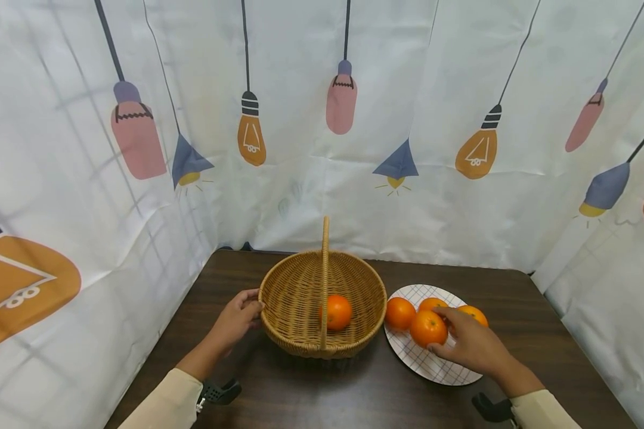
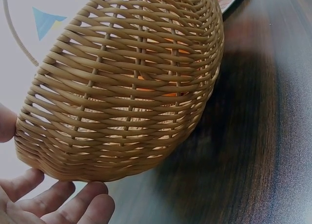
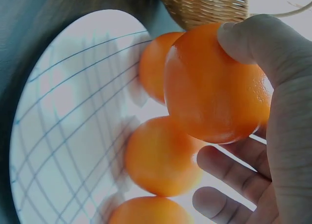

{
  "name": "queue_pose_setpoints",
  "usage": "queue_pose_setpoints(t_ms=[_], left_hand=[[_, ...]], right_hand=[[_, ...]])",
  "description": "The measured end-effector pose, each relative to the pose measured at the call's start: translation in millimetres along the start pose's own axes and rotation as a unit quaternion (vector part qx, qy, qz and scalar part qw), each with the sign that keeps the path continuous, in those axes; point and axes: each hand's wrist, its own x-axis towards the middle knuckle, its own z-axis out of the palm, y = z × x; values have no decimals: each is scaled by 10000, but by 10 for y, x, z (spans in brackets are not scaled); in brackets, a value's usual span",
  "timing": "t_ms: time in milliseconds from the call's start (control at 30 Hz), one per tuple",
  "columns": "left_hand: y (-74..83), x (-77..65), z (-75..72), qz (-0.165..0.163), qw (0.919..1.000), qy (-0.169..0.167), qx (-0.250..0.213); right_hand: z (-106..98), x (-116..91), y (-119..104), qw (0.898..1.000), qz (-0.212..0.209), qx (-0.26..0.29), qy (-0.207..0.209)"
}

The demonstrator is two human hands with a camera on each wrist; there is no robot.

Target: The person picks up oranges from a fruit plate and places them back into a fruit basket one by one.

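Observation:
A wicker basket [image 1: 295,342] with a tall arched handle stands on the dark table, one orange [image 1: 339,312] inside it. My left hand [image 1: 237,319] holds the basket at its left rim; in the left wrist view the thumb is on one side and the curled fingers [image 2: 73,204] on the other. Over the checked white plate [image 1: 434,369] my right hand [image 1: 472,342] grips an orange [image 3: 214,87] between thumb and fingers. Behind and beneath it, more oranges [image 3: 163,156] sit on the plate. The far side of the held orange is partly hidden by the hand.
The plate stands close to the basket's right side. Brown wood tabletop [image 1: 349,390] stretches in front of both. A white curtain [image 1: 311,202] printed with lamps hangs behind the table and along its sides.

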Motion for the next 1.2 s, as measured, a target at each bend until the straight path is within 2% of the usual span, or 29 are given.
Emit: queue_pose_setpoints(t_ms=[167,467,1200], left_hand=[[-11,7,4,21,10000,0,21],[10,-22,4,21,10000,37,-82],[-32,19,-7,35,10000,21,-14]], right_hand=[[-47,65,-32,9996,-217,91,125],[-115,175,-108,9988,-347,-64,343],[-220,337,-282,9994,-316,37,165]])
